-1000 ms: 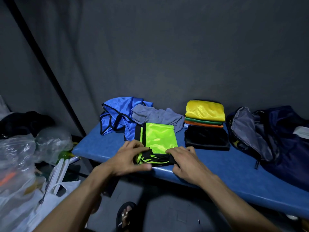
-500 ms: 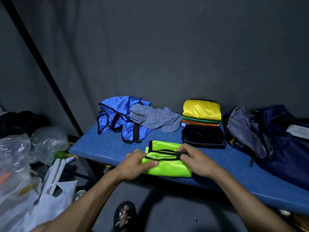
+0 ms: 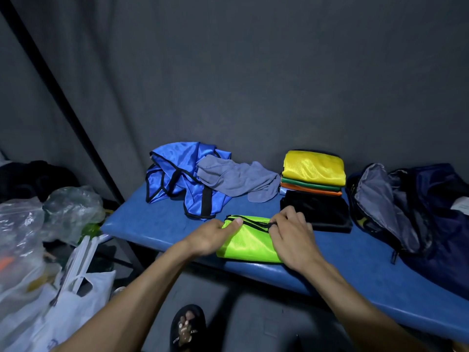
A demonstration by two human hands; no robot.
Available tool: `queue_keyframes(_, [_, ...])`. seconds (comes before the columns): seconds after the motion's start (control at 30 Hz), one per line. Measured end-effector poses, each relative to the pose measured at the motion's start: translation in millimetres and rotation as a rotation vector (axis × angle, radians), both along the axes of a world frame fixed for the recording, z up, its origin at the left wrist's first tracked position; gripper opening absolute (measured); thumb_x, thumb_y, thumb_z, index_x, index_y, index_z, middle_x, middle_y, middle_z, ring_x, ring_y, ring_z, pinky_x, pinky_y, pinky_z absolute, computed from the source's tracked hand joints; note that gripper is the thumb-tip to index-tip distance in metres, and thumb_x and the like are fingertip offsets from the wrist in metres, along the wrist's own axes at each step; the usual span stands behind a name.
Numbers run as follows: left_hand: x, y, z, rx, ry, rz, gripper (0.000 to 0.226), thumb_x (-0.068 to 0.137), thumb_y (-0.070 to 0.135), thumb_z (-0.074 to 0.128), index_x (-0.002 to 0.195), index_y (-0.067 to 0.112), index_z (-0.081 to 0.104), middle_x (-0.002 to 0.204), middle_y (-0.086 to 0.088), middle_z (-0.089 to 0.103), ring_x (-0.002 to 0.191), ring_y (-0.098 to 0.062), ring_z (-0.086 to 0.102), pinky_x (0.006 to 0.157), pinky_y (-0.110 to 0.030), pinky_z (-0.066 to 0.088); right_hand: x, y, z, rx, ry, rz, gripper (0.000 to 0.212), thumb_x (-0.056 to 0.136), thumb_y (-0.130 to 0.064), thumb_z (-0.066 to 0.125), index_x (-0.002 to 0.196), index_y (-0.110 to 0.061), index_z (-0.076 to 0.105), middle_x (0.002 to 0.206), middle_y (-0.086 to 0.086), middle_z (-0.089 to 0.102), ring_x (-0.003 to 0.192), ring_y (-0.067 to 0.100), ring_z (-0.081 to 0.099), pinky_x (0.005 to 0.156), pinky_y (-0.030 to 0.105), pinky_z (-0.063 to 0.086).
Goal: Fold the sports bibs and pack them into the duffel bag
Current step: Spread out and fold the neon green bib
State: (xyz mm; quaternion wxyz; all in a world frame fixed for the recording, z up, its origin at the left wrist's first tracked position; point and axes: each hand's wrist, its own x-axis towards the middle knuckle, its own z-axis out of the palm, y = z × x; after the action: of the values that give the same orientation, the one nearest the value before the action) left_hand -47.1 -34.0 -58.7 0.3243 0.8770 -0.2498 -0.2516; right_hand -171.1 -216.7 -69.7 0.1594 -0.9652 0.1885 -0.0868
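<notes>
Head view: green bib (image 3: 250,243) folded at worktop (image 3: 157,224) front edge, 9 o'clock of the duffel (image 3: 416,212); left hand (image 3: 215,236) and right hand (image 3: 291,237) pinch its ends; light, slippery mesh, best held by the black trim.
</notes>
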Motion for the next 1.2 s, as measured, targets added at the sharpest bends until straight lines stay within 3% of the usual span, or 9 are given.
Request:
queue_keyframes(0.1, [0.1,-5.8,0.8,0.045,-0.091,0.008,0.061,0.093,0.073,0.040,0.068,0.018,0.039,0.067,-0.002,0.045,0.064,-0.019,0.045,0.063,-0.035,0.033,3.7,-5.7,-7.6,0.016,-0.038,0.053,0.042,0.099,-0.042,0.028,0.115,-0.023,0.062,0.113,-0.002,0.046,0.105,0.022,0.045,0.091,0.042,0.040])
queue_keyframes(0.3, [2.7,-11.9,-8.0,0.112,-0.261,0.057,0.066,0.096,0.073,0.032,0.063,0.016,0.040,0.065,-0.003,0.047,0.077,-0.031,0.054,0.069,-0.039,0.038,-2.3,-39.1,-5.5,0.132,-0.186,0.276,0.039,0.090,-0.055,0.057,0.115,-0.025,0.064,0.105,-0.013,0.060,0.098,0.010,0.058,0.083,0.034,0.048])
queue_keyframes(0.43, [3.0,-13.1,-11.7,0.143,-0.303,0.068,0.068,0.093,0.076,0.029,0.064,0.016,0.041,0.070,-0.006,0.050,0.087,-0.037,0.060,0.074,-0.041,0.043,-1.0,-54.9,-4.7,0.053,-0.183,0.380,0.040,0.092,-0.056,0.055,0.114,-0.025,0.068,0.103,-0.014,0.065,0.090,0.010,0.062,0.076,0.036,0.052])
queue_keyframes(0.57, [2.8,-6.9,-5.9,0.208,-0.520,0.018,0.055,0.092,0.076,0.033,0.094,0.023,0.048,0.093,-0.006,0.065,0.097,-0.035,0.062,0.079,-0.041,0.049,5.0,-52.0,-6.9,-0.011,-0.233,0.383,0.035,0.098,-0.050,0.049,0.108,-0.025,0.071,0.099,-0.012,0.066,0.088,0.016,0.063,0.073,0.039,0.050])
queue_keyframes(0.67, [13.1,-0.9,-0.7,0.021,-0.645,-0.092,0.044,0.093,0.068,0.049,0.122,0.035,0.048,0.110,0.013,0.055,0.104,-0.019,0.059,0.080,-0.037,0.050,6.1,-49.3,-3.4,0.002,-0.275,0.367,0.028,0.099,-0.043,0.053,0.099,-0.023,0.073,0.096,-0.012,0.058,0.085,0.012,0.054,0.071,0.032,0.046])
queue_keyframes(0.73, [27.6,1.0,-3.8,-0.056,-0.652,-0.228,0.045,0.091,0.067,0.047,0.126,0.041,0.054,0.116,0.017,0.050,0.107,-0.012,0.053,0.085,-0.038,0.052,7.7,-46.8,-1.6,0.017,-0.284,0.345,0.024,0.099,-0.039,0.056,0.094,-0.023,0.073,0.092,-0.012,0.055,0.084,0.010,0.052,0.068,0.032,0.045])
queue_keyframes(1.0, [47.4,-22.2,-5.2,-0.120,-0.569,-0.308,0.021,0.100,0.040,0.058,0.093,0.024,0.069,0.092,0.017,0.061,0.087,-0.002,0.053,0.082,-0.020,0.039,19.4,-46.1,4.6,0.275,-0.210,0.115,0.013,0.092,-0.028,0.069,0.080,-0.026,0.074,0.080,-0.013,0.061,0.066,0.001,0.055,0.065,0.029,0.044])
queue_keyframes(1.13, [51.8,-30.5,-4.4,-0.063,-0.394,-0.190,0.031,0.100,0.036,0.061,0.072,0.022,0.059,0.073,0.013,0.057,0.072,0.000,0.056,0.065,-0.016,0.037,28.6,-39.4,9.0,0.260,-0.077,-0.033,0.015,0.091,-0.030,0.062,0.079,-0.027,0.071,0.086,-0.012,0.066,0.083,0.016,0.066,0.075,0.036,0.054])
queue_keyframes(1.2, [52.7,-32.7,-8.3,-0.004,-0.398,-0.174,0.034,0.100,0.038,0.060,0.071,0.020,0.056,0.072,0.010,0.059,0.072,-0.006,0.057,0.068,-0.027,0.044,33.0,-33.4,12.7,0.143,-0.043,-0.054,0.019,0.095,-0.031,0.054,0.087,-0.026,0.070,0.096,-0.010,0.066,0.094,0.022,0.065,0.076,0.035,0.052])
